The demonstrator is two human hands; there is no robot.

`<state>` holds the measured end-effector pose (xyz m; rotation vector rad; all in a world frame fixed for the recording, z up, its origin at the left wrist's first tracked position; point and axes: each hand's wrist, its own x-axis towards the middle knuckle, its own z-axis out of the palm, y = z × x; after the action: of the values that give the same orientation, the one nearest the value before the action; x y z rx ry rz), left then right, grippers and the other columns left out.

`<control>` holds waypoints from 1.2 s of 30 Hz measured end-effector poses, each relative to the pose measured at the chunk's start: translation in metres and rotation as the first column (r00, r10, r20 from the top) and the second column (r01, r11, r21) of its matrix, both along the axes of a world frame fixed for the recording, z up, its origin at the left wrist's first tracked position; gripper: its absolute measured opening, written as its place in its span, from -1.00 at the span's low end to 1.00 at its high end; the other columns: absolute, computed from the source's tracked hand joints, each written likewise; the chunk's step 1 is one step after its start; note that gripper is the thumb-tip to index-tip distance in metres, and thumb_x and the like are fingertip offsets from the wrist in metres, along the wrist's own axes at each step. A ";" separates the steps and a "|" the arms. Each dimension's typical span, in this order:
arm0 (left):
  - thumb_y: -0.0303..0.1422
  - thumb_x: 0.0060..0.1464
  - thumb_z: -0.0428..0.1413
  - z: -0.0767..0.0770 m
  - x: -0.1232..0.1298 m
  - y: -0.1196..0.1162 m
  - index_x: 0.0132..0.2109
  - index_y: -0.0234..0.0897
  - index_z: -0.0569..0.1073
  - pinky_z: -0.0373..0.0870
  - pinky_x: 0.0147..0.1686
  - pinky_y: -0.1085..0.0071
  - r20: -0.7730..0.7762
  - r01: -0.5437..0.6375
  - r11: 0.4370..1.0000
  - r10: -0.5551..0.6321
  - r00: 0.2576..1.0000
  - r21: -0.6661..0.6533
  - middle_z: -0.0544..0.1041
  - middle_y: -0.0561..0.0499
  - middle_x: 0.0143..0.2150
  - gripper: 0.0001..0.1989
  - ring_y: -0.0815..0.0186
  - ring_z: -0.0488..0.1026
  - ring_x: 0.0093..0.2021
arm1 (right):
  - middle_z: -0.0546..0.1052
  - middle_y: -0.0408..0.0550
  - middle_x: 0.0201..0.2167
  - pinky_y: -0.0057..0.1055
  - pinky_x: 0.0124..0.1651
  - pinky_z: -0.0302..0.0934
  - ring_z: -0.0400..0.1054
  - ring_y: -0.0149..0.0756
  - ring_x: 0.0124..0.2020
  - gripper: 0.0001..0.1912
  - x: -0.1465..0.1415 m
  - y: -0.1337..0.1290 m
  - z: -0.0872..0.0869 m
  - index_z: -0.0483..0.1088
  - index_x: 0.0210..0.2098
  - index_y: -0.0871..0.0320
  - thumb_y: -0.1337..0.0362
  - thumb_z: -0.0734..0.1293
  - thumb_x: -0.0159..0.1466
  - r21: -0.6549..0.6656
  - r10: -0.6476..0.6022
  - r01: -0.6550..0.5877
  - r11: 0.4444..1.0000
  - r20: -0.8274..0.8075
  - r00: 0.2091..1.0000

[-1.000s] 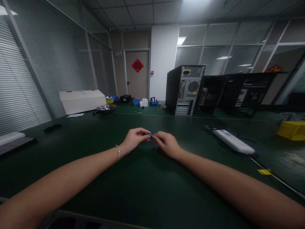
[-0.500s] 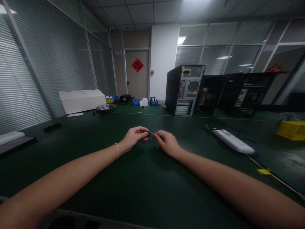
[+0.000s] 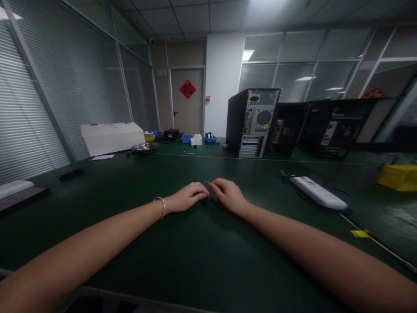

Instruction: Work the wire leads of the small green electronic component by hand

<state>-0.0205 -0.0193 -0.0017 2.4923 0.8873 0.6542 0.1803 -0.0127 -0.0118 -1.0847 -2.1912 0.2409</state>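
My right hand (image 3: 230, 195), over the middle of the green table, pinches a thin silvery metal piece (image 3: 207, 182). The piece's tip points left, and it is too small to name further. Just to the left, my left hand (image 3: 190, 197) is low at the tabletop with its fingers closed and curled down. Beneath those fingertips a small black part (image 3: 204, 201) shows in part; the hand hides most of it. The fingertips of both hands are very close together. A bracelet (image 3: 162, 208) circles my left wrist.
Computer towers (image 3: 252, 124) stand at the back right. A white power strip (image 3: 319, 192) with its cable and a yellow bin (image 3: 398, 177) are on the right. At the back left are a metal bowl (image 3: 145, 148) and a white box (image 3: 112, 138).
My left hand has dropped toward the table and turned palm-down, taking the black part away from the metal piece's tip. My right hand has hardly moved.
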 end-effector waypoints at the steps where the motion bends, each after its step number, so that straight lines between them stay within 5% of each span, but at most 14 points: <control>1: -0.31 0.20 -0.08 -0.001 0.000 0.001 -0.12 -0.24 0.45 0.23 -0.03 0.33 0.020 -0.014 1.000 0.014 1.000 0.002 0.43 -0.05 -0.13 -0.76 0.25 0.34 -0.08 | 0.48 -0.12 -0.35 -0.47 -0.31 0.10 0.31 -0.34 -0.33 -0.77 0.000 0.000 0.000 0.42 -0.33 0.11 0.20 0.16 0.28 -0.011 -0.001 0.001 1.000 0.009 1.000; 6: -0.21 0.17 -0.06 0.001 -0.001 -0.002 -0.18 -0.25 0.44 0.28 -0.20 0.36 0.078 -0.157 0.987 0.154 0.985 0.039 0.44 -0.04 -0.21 -0.73 0.24 0.37 -0.21 | 0.49 -0.10 -0.26 -0.44 -0.29 0.18 0.34 -0.30 -0.27 -0.83 0.004 0.002 0.004 0.42 -0.23 0.09 0.26 0.24 0.21 -0.096 0.040 -0.038 0.995 0.024 0.999; 13: 0.06 -0.19 0.15 0.011 0.000 -0.012 -0.29 -0.26 0.39 0.22 -0.35 0.36 -0.140 -0.203 0.971 0.220 0.966 0.125 0.40 -0.03 -0.29 -0.52 0.19 0.32 -0.30 | 0.48 -0.08 -0.12 -0.32 -0.06 0.23 0.36 -0.23 -0.12 -0.55 0.011 0.003 0.010 0.32 0.01 0.07 0.44 0.30 0.11 -0.205 0.265 -0.254 0.945 0.030 0.964; 19: -0.09 -0.06 0.14 0.009 0.001 -0.015 -0.13 -0.25 0.38 0.26 -0.27 0.35 -0.104 -0.104 0.994 0.106 0.989 0.027 0.38 -0.05 -0.18 -0.60 0.19 0.31 -0.20 | 0.44 -0.06 -0.05 -0.28 0.01 0.20 0.33 -0.23 -0.04 -0.48 0.012 0.001 0.012 0.24 0.09 0.06 0.41 0.32 0.13 -0.191 0.340 -0.323 0.927 0.063 0.938; 28: -0.24 -0.06 0.18 0.011 -0.005 -0.011 -0.04 -0.21 0.38 0.31 -0.27 0.36 -0.010 -0.054 0.988 0.053 0.999 -0.143 0.37 -0.03 -0.13 -0.60 0.24 0.33 -0.20 | 0.46 -0.04 -0.10 -0.32 -0.08 0.23 0.36 -0.22 -0.10 -0.49 0.010 -0.001 0.010 0.23 0.09 0.06 0.32 0.33 0.15 -0.157 0.291 -0.276 0.948 0.081 0.953; 32: -0.31 -0.07 0.19 0.006 -0.005 -0.005 0.00 -0.25 0.35 0.34 -0.28 0.36 0.137 -0.074 0.971 0.107 0.985 -0.228 0.40 -0.01 -0.23 -0.56 0.29 0.36 -0.27 | 0.47 -0.06 -0.15 -0.37 -0.18 0.23 0.37 -0.27 -0.19 -0.45 0.010 -0.004 0.008 0.16 0.13 0.05 0.32 0.31 0.15 -0.124 0.225 -0.219 0.968 0.042 0.973; 36: -0.43 -0.05 0.17 0.000 -0.002 -0.001 0.01 -0.28 0.34 0.35 -0.13 0.30 0.359 0.027 0.930 0.115 0.926 -0.367 0.42 -0.07 -0.13 -0.58 0.28 0.40 -0.16 | 0.45 -0.05 -0.13 -0.40 -0.22 0.22 0.35 -0.35 -0.30 -0.41 0.009 -0.004 0.005 0.09 0.16 0.06 0.35 0.30 0.16 -0.047 0.163 -0.167 0.985 -0.071 0.984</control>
<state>-0.0222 -0.0200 -0.0013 1.9343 0.8312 0.8577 0.1892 -0.0166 -0.0068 -0.9096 -2.2269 0.4047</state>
